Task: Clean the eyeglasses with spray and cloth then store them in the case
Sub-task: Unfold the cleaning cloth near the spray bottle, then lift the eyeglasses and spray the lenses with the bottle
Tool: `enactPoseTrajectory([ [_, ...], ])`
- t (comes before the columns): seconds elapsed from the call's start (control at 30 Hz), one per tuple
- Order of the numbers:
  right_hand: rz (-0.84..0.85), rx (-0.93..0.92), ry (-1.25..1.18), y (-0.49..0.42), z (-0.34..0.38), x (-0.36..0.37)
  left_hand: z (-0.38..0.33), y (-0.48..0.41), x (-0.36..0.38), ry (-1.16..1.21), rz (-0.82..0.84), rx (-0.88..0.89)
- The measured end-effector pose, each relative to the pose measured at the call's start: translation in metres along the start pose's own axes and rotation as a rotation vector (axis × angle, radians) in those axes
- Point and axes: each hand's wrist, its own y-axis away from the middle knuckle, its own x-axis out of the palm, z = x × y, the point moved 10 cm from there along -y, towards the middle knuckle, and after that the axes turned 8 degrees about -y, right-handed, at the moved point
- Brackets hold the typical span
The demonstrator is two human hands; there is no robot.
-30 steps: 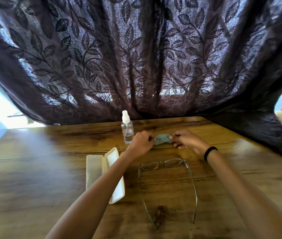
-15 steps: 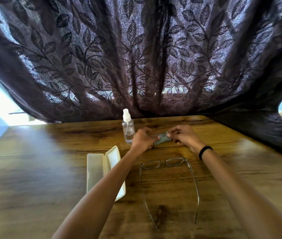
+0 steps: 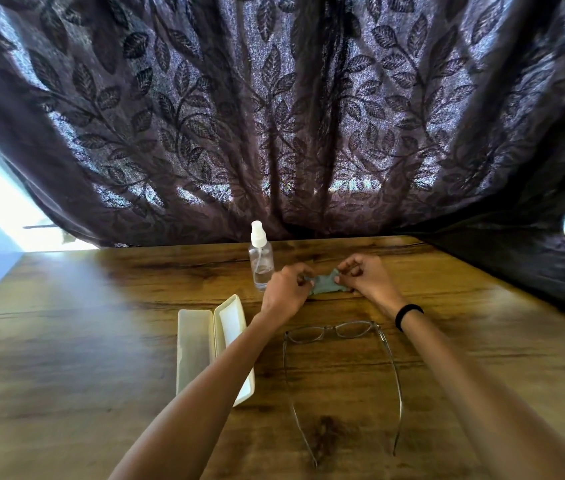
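The left grip (image 3: 286,289) and right grip (image 3: 366,277) each pinch one end of the grey-green cloth (image 3: 326,285) at centre frame. Below them the eyeglasses (image 3: 334,330) lie unfolded on the glossy wood-grain desk (image 3: 84,323). Left of these, the cream case (image 3: 201,348) lies open. A clear spray bottle (image 3: 261,265) stands upright beside the left grip. A dark leaf-patterned curtain (image 3: 274,116) hangs behind.

**Wooden worktop, four things**

The worktop (image 3: 482,341) carries glasses (image 3: 334,329) with their temples unfolded. An open case (image 3: 194,351) lies left of the glasses. Beyond them is a crumpled cloth (image 3: 326,286), and beyond-left a bottle (image 3: 260,265) stands upright.
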Motion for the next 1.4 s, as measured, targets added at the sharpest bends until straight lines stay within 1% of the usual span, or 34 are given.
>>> enactPoseTrajectory([
  [0.1,-0.011,0.029,0.099,-0.003,-0.001,0.0,-0.004,0.003,-0.003,-0.097,-0.024,0.037],
  [0.23,-0.028,0.054,0.115,-0.001,-0.001,-0.005,-0.01,0.011,-0.013,-0.189,-0.068,0.065],
  [0.3,-0.062,0.002,0.14,0.002,0.01,-0.012,-0.015,0.017,-0.022,-0.215,-0.102,0.088],
  [0.37,-0.07,-0.087,0.133,0.006,0.03,-0.014,-0.026,0.027,-0.037,-0.205,-0.166,0.133],
  [0.43,-0.004,-0.195,0.02,0.012,0.058,-0.003,-0.04,0.04,-0.063,-0.168,-0.309,0.193],
  [0.5,0.101,-0.283,-0.101,0.019,0.087,0.015,-0.053,0.057,-0.094,-0.104,-0.504,0.277],
  [0.57,0.178,-0.306,-0.177,0.023,0.105,0.034,-0.057,0.074,-0.12,0.013,-0.671,0.365],
  [0.6,0.197,-0.308,-0.2,0.024,0.111,0.043,-0.054,0.081,-0.131,0.075,-0.734,0.376],
  [0.67,0.216,-0.306,-0.224,0.023,0.117,0.06,-0.037,0.084,-0.144,0.181,-0.794,0.31],
  [0.73,0.231,-0.292,-0.241,0.022,0.117,0.075,-0.014,0.075,-0.145,0.228,-0.749,0.159],
  [0.77,0.234,-0.286,-0.251,0.021,0.116,0.082,-0.002,0.067,-0.141,0.218,-0.682,0.079],
  [0.83,0.218,-0.274,-0.274,0.019,0.111,0.091,0.018,0.051,-0.126,0.19,-0.493,-0.043],
  [0.9,0.192,-0.273,-0.263,0.017,0.106,0.095,0.03,0.042,-0.11,0.17,-0.333,-0.109],
  [0.97,0.17,-0.283,-0.255,0.017,0.103,0.098,0.033,0.039,-0.103,0.111,-0.293,-0.13],
  [1.03,0.133,-0.306,-0.269,0.018,0.102,0.097,0.031,0.04,-0.104,0.047,-0.318,-0.119],
  [1.1,0.097,-0.319,-0.288,0.02,0.101,0.093,0.028,0.042,-0.107,0.043,-0.347,-0.083],
  [1.27,0.029,-0.377,-0.337,0.042,0.109,0.064,0.003,0.056,-0.115,0.193,-0.383,0.057],
  [1.33,0.023,-0.426,-0.397,0.061,0.117,0.046,-0.018,0.062,-0.111,0.289,-0.307,0.173],
  [1.4,0.018,-0.471,-0.466,0.081,0.12,0.025,-0.039,0.07,-0.1,0.4,-0.162,0.293],
])
